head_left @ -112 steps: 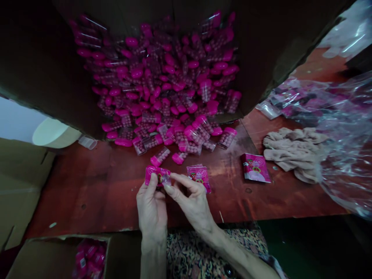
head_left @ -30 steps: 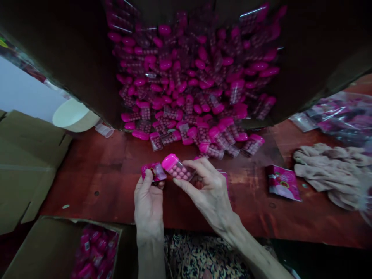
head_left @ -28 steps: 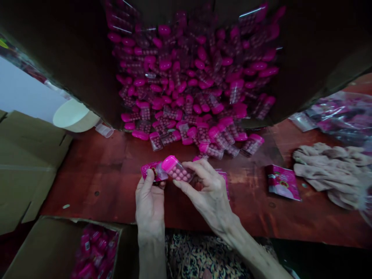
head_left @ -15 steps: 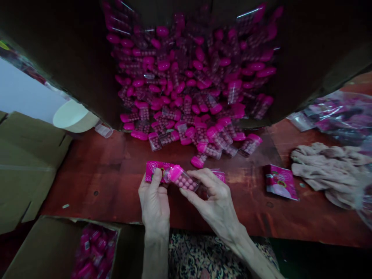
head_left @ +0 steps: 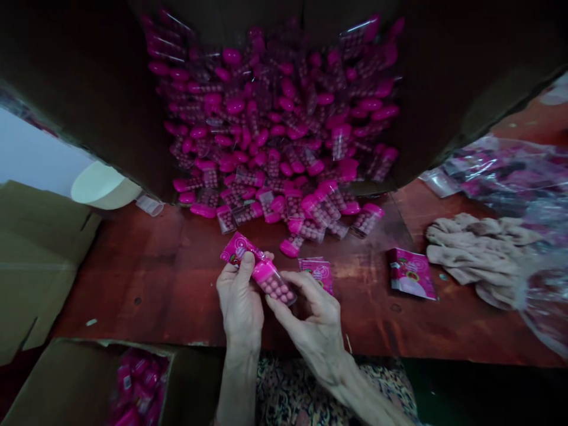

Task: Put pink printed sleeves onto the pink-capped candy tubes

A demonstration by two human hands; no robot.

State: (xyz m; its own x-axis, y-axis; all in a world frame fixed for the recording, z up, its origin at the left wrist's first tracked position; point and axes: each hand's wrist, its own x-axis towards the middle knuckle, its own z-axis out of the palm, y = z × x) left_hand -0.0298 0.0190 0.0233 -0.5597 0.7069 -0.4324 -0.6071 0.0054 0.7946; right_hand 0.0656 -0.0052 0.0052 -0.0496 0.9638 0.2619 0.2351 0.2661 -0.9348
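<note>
Between thumb and fingers, my left hand [head_left: 242,296] pinches a pink printed card sleeve [head_left: 235,247], tilted down to the right. My right hand [head_left: 313,310] grips a small clear candy bottle [head_left: 277,287] by its base; it has a pink cap and holds round pink balls. The capped end meets the sleeve's near end beside my left thumb; I cannot tell how far it is inside. Just behind my right fingers, a few flat pink sleeves [head_left: 320,273] lie on the table. Farther right stands another stack of pink sleeves [head_left: 412,273].
A large cardboard box [head_left: 444,77] on its side spills many pink-capped bottles [head_left: 266,160] onto the red table [head_left: 177,278]. At lower left, an open carton [head_left: 57,378] holds pink packages. A white bowl [head_left: 104,186], a crumpled cloth [head_left: 479,254] and plastic bags [head_left: 510,171] lie around.
The sleeve and bottle have tilted, their right end now lower. My right hand has moved slightly down and left with the bottle, showing more of the flat sleeves. The whole view has shifted a little.
</note>
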